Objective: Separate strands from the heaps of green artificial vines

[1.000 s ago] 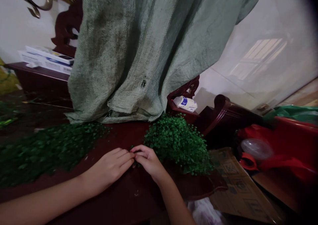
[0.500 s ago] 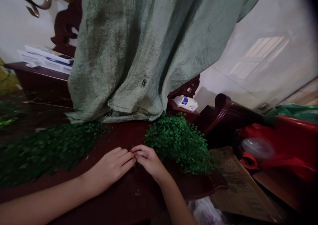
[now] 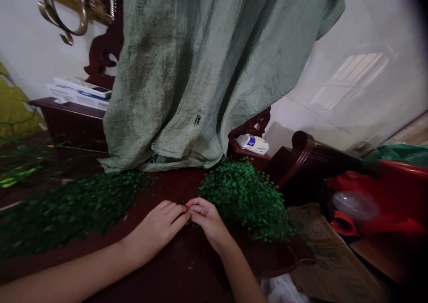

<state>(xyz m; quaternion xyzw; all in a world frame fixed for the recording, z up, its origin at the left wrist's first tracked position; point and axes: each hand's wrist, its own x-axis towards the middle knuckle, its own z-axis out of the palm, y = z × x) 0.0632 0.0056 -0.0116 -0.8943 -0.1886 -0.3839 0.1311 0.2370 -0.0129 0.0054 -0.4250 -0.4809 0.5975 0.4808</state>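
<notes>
My left hand point(image 3: 157, 229) and my right hand point(image 3: 207, 220) rest on a dark red wooden table point(image 3: 174, 272), fingertips pressed together around a small green piece I can barely see. Both hands are curled in a pinch. Just right of my right hand lies a bright green heap of small plastic leaf sprigs point(image 3: 247, 198). A flatter spread of darker green sprigs point(image 3: 67, 207) covers the table to the left of my left hand.
A large grey-green woven sack point(image 3: 207, 67) hangs down behind the hands. White boxes point(image 3: 80, 91) sit on a dark cabinet at the left. A tissue pack point(image 3: 252, 143) lies on carved furniture; red bags point(image 3: 377, 191) and cardboard point(image 3: 331, 249) lie at the right.
The view has shifted a little to the right and down. Both hands stay together at the same spot on the table, still pinching.
</notes>
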